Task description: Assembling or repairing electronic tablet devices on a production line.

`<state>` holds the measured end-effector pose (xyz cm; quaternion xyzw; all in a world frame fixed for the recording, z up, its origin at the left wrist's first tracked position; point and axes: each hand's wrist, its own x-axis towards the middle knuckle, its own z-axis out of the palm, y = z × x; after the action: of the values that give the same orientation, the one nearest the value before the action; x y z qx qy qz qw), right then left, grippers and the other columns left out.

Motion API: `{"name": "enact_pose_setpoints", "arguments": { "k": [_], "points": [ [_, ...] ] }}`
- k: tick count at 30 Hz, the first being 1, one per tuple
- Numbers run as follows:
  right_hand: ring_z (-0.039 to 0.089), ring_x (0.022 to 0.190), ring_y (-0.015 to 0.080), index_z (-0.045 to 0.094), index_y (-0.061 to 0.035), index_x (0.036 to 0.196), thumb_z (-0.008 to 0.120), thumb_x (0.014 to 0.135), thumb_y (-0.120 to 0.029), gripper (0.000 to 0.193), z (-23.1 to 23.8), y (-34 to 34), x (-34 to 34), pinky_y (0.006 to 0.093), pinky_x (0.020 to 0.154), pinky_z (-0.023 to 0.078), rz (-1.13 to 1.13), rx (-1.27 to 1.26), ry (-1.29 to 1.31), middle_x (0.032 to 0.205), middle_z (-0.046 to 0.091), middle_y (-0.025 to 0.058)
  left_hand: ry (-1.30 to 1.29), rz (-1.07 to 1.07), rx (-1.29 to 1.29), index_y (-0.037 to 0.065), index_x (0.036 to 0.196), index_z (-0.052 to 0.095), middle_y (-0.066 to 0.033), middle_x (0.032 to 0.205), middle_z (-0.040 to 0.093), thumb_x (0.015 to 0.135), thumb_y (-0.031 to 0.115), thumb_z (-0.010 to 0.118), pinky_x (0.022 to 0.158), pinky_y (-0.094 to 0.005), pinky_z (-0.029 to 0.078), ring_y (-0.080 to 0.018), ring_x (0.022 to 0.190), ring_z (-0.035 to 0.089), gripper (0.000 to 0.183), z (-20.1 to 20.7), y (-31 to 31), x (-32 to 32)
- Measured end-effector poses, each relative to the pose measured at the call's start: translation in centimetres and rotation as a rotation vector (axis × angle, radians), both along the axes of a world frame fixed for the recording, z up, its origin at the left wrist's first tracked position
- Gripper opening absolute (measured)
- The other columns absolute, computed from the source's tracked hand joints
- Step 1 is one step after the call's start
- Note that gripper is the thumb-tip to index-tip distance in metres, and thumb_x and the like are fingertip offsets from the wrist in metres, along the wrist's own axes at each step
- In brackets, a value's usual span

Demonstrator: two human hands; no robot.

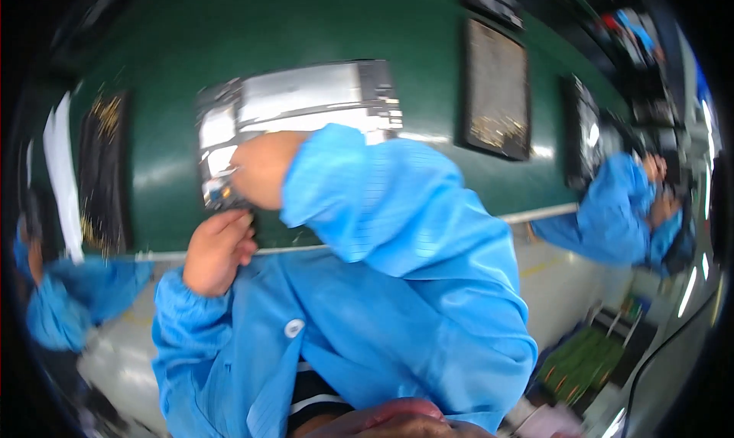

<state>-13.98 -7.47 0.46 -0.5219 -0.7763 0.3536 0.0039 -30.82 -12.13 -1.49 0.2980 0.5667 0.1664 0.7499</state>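
Note:
A flat, opened electronic device (302,90), perhaps a tablet, lies on the green bench in front of me, with a dark frame and large silvery panels. My right hand (264,169) reaches across to its near left corner. Its fingers point down at small parts there and are mostly hidden by the hand and by blur. At the bench's front edge, just below that corner, my left hand (220,251) has its fingers curled and pressed together. Whatever they may hold is too small to make out. Blue sleeves cover both my arms.
To the right lies a dark tray (495,86) with many small gold-coloured pieces; a similar dark tray (105,170) is on the left beside a white strip (63,174). Another device (585,132) is farther right. People in blue sleeves (612,212) work on both sides.

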Motion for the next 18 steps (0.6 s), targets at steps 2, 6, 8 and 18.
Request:
{"name": "enact_pose_setpoints", "arguments": {
  "k": [2, 6, 8, 18],
  "points": [
    [0.055, 0.080, 0.0305, 0.058, -0.0053, 0.086, 0.044, 0.074, -0.025, 0.027, -0.1, 0.1, 0.1, 0.0378, 0.073, 0.043, -0.071, -0.036, 0.038, 0.086, 0.058, 0.0144, -0.026, -0.026, 0.011, -0.004, 0.093, 0.049, -0.0065, 0.073, 0.051, 0.081, 0.017, 0.050, 0.044, -0.0214, 0.039, -0.0115, 0.055, 0.050, 0.025, -0.4, 0.3, -0.2],
    [0.055, 0.075, 0.0281, 0.057, -0.0056, 0.085, 0.041, 0.076, -0.017, 0.022, -2.5, -2.0, 3.4, 0.0364, 0.071, 0.043, -0.354, 0.241, 0.286, 0.080, 0.058, 0.0130, -0.120, 0.021, -0.066, -0.001, 0.090, 0.048, -0.0079, 0.072, 0.053, 0.084, 0.028, 0.045, 0.047, -0.0246, 0.044, -0.0146, 0.058, 0.054, 0.030, -0.4, 1.0, 0.0],
    [0.054, 0.073, 0.0278, 0.056, -0.0040, 0.087, 0.040, 0.078, -0.012, 0.020, -2.2, -3.6, 7.3, 0.0351, 0.071, 0.043, -0.601, 0.452, 0.519, 0.077, 0.057, 0.0128, -0.150, 0.032, -0.080, -0.001, 0.092, 0.048, -0.0088, 0.073, 0.054, 0.085, 0.031, 0.042, 0.049, -0.0262, 0.046, -0.0159, 0.060, 0.054, 0.034, -0.6, 0.8, -0.6],
    [0.052, 0.091, 0.0323, 0.055, -0.0005, 0.098, 0.049, 0.075, -0.035, 0.042, -1.1, -12.1, 21.6, 0.0348, 0.080, 0.039, -1.377, 0.261, -0.427, 0.094, 0.055, 0.0209, -0.285, -0.016, -0.149, -0.002, 0.097, 0.047, -0.0127, 0.080, 0.055, 0.087, 0.031, 0.034, 0.055, -0.0330, 0.049, -0.0220, 0.066, 0.056, 0.036, -0.9, 1.7, -1.3]
  ]
}}
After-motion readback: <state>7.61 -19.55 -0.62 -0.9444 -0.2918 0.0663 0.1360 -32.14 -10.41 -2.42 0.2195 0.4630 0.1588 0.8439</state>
